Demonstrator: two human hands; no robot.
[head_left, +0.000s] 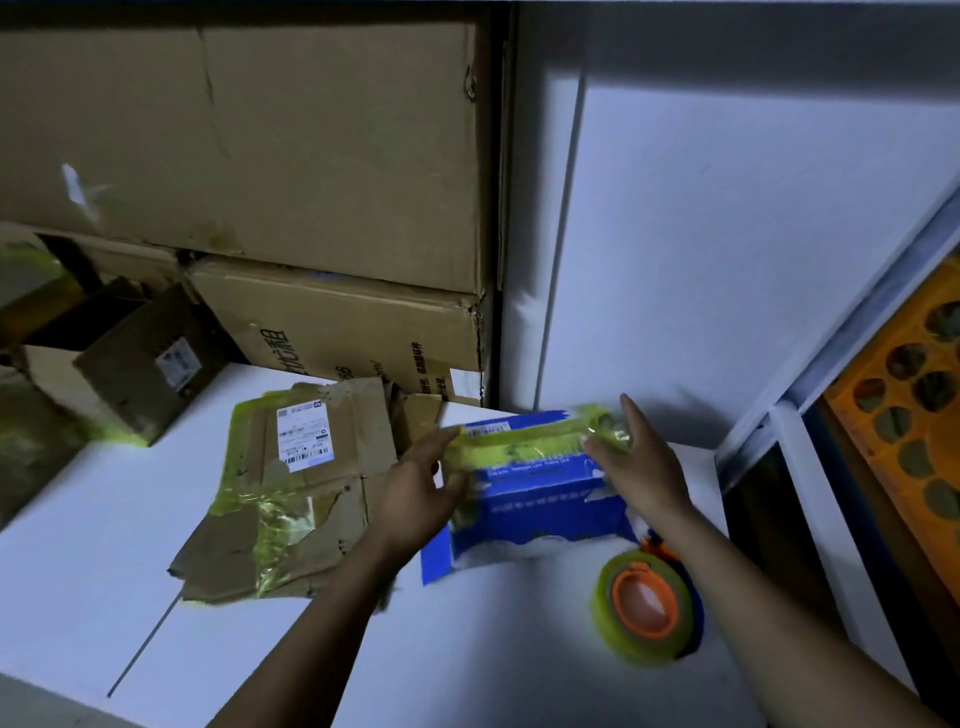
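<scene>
A blue and white box (540, 499) sits on the white table (260, 649), with a strip of yellow-green tape (519, 441) across its top. My left hand (421, 483) rests against the box's left end, its fingers stretched along the tape. At the right end my right hand (634, 457) holds the box, fingers straight, thumb on the tape where it crumples. A roll of yellow-green tape on an orange dispenser (647, 605) lies on the table just in front of my right forearm.
A flattened cardboard carton (296, 483) with a shipping label and green tape lies left of the box. Large cardboard boxes (291, 156) are stacked at the back. A small carton (140, 369) leans at far left. An orange tray (904, 415) fills a shelf at right.
</scene>
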